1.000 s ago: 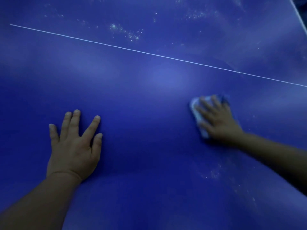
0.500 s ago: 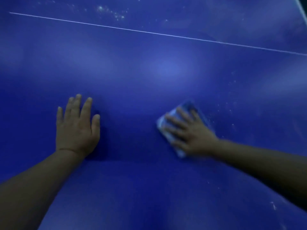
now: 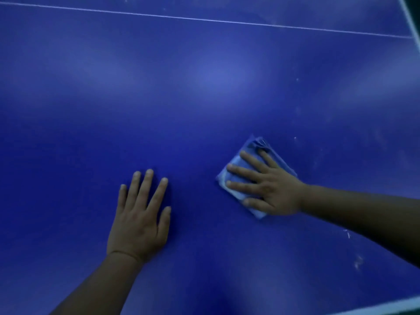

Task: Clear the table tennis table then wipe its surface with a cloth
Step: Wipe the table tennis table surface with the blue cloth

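The blue table tennis table fills the view, with a thin white line running across its far part. A folded blue cloth lies flat on the surface right of centre. My right hand presses down on the cloth with straight, spread fingers and covers most of it. My left hand rests flat on the bare table to the left of the cloth, fingers spread, holding nothing.
White specks and smears mark the surface at the lower right and right of the cloth. The white edge line of the table shows at the top right corner and the bottom right corner.
My right hand slid the cloth leftward and nearer over the table. My left hand stays flat on the surface. The view tilted down, so the white line sits higher.
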`<action>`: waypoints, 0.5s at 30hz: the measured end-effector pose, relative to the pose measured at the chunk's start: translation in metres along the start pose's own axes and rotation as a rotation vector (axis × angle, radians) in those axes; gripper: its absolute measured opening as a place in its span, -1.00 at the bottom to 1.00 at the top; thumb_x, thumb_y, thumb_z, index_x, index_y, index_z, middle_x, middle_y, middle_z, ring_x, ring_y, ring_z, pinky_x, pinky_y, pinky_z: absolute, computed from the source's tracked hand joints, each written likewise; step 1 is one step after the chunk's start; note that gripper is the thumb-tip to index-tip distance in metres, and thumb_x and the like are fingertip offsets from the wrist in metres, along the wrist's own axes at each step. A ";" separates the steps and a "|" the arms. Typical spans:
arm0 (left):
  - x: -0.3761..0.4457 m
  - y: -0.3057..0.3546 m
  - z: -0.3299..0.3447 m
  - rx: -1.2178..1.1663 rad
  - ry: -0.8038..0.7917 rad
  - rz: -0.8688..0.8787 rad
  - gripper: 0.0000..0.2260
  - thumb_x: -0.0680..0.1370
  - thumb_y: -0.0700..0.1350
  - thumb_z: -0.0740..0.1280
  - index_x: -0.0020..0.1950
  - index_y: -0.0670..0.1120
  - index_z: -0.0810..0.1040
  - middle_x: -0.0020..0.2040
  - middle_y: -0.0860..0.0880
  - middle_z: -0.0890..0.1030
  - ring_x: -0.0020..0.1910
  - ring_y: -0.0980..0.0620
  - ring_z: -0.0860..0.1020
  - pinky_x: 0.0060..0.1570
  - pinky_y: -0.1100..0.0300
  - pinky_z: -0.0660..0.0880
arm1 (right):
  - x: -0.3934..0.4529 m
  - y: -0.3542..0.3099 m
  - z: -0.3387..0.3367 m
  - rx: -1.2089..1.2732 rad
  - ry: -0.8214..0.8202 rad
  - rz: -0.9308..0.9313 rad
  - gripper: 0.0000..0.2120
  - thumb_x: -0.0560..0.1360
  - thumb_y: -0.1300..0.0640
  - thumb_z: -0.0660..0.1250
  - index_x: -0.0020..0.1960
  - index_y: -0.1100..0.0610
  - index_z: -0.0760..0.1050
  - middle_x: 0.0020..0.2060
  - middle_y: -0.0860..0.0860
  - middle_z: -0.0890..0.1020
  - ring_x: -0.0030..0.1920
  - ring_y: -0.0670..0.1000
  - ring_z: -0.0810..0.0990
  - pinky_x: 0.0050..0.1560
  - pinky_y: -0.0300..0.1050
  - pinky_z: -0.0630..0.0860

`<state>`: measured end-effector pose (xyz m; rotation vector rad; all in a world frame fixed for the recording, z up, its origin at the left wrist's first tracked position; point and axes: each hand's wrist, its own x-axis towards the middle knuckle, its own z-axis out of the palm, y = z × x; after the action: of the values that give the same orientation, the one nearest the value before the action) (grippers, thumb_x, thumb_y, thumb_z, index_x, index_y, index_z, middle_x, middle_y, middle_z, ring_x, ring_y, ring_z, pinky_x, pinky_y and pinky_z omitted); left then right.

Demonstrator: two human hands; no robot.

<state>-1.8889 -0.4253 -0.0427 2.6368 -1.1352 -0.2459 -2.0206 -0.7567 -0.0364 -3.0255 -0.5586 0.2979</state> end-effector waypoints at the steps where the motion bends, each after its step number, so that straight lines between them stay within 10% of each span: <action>1: 0.000 -0.002 0.001 0.016 -0.006 -0.003 -0.46 0.60 0.09 0.05 0.56 -0.08 0.28 0.59 -0.15 0.18 0.59 -0.18 0.06 0.54 -0.18 -0.05 | 0.008 0.022 -0.005 -0.031 0.017 -0.004 -0.49 0.65 -0.20 0.03 0.53 -0.04 0.33 0.55 0.05 0.28 0.53 0.35 0.16 0.44 0.43 0.06; 3: 0.000 -0.003 0.002 0.036 -0.013 -0.007 -0.47 0.61 0.08 0.05 0.56 -0.06 0.28 0.59 -0.15 0.18 0.59 -0.18 0.06 0.54 -0.18 -0.05 | 0.036 0.080 -0.013 -0.113 0.072 0.197 -0.49 0.65 -0.11 0.04 0.52 0.09 0.33 0.50 0.17 0.34 0.45 0.43 0.28 0.35 0.52 0.15; 8: 0.000 -0.002 0.003 0.024 0.020 -0.006 -0.48 0.60 0.06 0.07 0.54 -0.07 0.32 0.58 -0.17 0.22 0.59 -0.18 0.08 0.54 -0.18 -0.04 | 0.080 0.173 -0.027 0.244 0.176 1.117 -0.43 0.63 -0.27 -0.08 0.60 -0.21 -0.08 0.62 -0.09 -0.05 0.59 0.22 -0.12 0.48 0.40 -0.15; 11: 0.001 -0.003 0.002 0.030 -0.002 -0.009 -0.49 0.60 0.06 0.07 0.54 -0.05 0.29 0.58 -0.17 0.21 0.59 -0.19 0.08 0.53 -0.22 -0.01 | 0.069 0.115 -0.016 0.096 0.164 0.973 -0.41 0.62 -0.25 -0.11 0.61 -0.14 -0.02 0.61 -0.01 0.03 0.58 0.30 -0.04 0.46 0.46 -0.05; 15: 0.000 -0.003 0.002 0.029 -0.024 -0.011 -0.47 0.60 0.08 0.05 0.54 -0.06 0.30 0.59 -0.16 0.19 0.59 -0.19 0.05 0.52 -0.24 -0.02 | -0.014 -0.040 0.018 0.032 0.121 0.334 -0.46 0.64 -0.21 0.02 0.59 -0.08 0.15 0.58 0.08 0.19 0.55 0.37 0.09 0.41 0.46 0.06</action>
<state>-1.8869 -0.4237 -0.0455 2.6729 -1.1402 -0.2666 -2.0508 -0.7241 -0.0481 -3.0680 -0.0373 0.1326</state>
